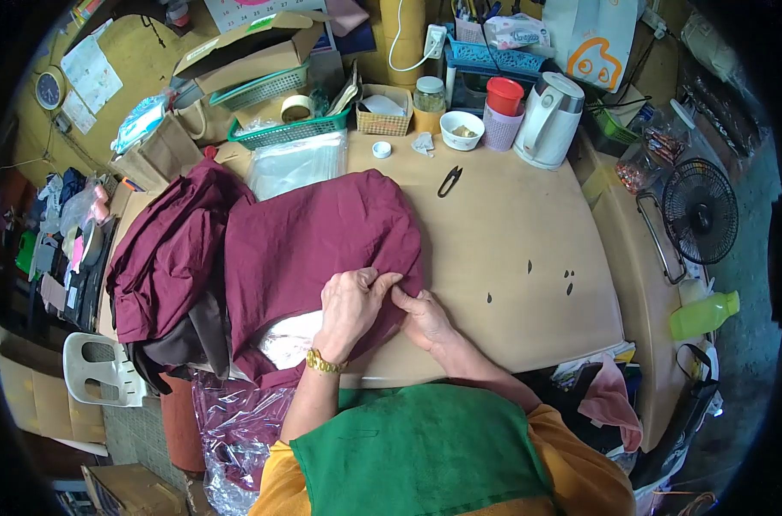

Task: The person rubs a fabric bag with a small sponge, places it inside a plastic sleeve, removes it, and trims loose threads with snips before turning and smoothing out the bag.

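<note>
A maroon garment [314, 224] is spread over the left half of the tan table, with more of it bunched at the far left. White material [292, 338] shows at its lower opening. My left hand [348, 308], with a gold watch at the wrist, lies on the garment, its fingers closed on the cloth near the right edge. Beside it, my right hand [423, 318] pinches the same edge, its thumb close to the left fingers. Black thread snips [449, 181] lie on the table beyond the hands.
Along the back stand a green basket [292, 132], a wicker basket [385, 122], a jar [429, 96], a white bowl [461, 131] and a white kettle [548, 120]. Small dark pieces [569, 288] lie at the right. A fan [701, 211] and a yellow-green bottle [705, 316] are farther right.
</note>
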The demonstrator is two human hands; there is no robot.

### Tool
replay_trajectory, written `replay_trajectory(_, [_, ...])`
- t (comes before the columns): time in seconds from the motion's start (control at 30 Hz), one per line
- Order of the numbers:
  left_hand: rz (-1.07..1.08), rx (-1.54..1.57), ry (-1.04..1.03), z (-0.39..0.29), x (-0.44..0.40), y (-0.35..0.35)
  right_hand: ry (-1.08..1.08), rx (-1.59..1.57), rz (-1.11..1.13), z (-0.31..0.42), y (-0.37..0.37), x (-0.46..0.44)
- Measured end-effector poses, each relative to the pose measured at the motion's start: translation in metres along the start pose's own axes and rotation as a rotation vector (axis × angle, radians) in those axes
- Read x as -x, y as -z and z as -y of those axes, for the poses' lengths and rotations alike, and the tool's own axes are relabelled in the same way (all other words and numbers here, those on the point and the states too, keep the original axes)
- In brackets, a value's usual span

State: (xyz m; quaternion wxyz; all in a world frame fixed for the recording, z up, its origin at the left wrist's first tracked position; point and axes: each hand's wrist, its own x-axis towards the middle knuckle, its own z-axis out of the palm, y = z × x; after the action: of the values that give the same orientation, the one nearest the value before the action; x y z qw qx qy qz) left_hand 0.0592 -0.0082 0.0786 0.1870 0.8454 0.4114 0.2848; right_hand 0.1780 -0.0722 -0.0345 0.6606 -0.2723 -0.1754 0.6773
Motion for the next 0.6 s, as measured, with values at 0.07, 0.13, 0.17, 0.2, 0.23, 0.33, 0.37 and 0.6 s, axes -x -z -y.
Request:
replay_trajectory(0.07, [-0.017, 0.063, 0.049, 0.005, -0.003, -0.005, 0.046, -0.032, -0.091, 0.008, -0.013, 0.002])
replay_trajectory(0.13, [-0.023, 0.068, 0.021, 0.005, -0.006, -0.001, 0.028, -0.002, -0.027, 0.018, -0.020, 0.005])
replay_trajectory(0.17, [-0.030, 0.074, -0.010, 0.004, -0.006, 0.002, 0.011, 0.029, 0.036, 0.021, -0.021, 0.007])
replay_trajectory(0.2, [-0.031, 0.075, -0.011, 0.002, -0.004, 0.009, 0.012, 0.030, 0.036, 0.017, -0.011, 0.004])
replay_trajectory(0.23, [0.031, -0.009, -0.048, 0.000, 0.001, 0.018, 0.051, 0.046, 0.019, 0.010, 0.001, -0.002])
replay_trajectory(0.33, [0.166, -0.082, -0.026, 0.005, 0.018, 0.019, 0.101, 0.028, -0.088, 0.010, 0.004, -0.008])
replay_trajectory(0.37, [0.244, -0.066, 0.027, 0.009, 0.023, 0.017, 0.117, -0.007, -0.186, 0.013, -0.002, -0.008])
replay_trajectory(0.6, [0.135, -0.026, 0.077, 0.011, 0.033, 0.013, 0.148, 0.213, -0.333, 0.008, 0.006, -0.003])
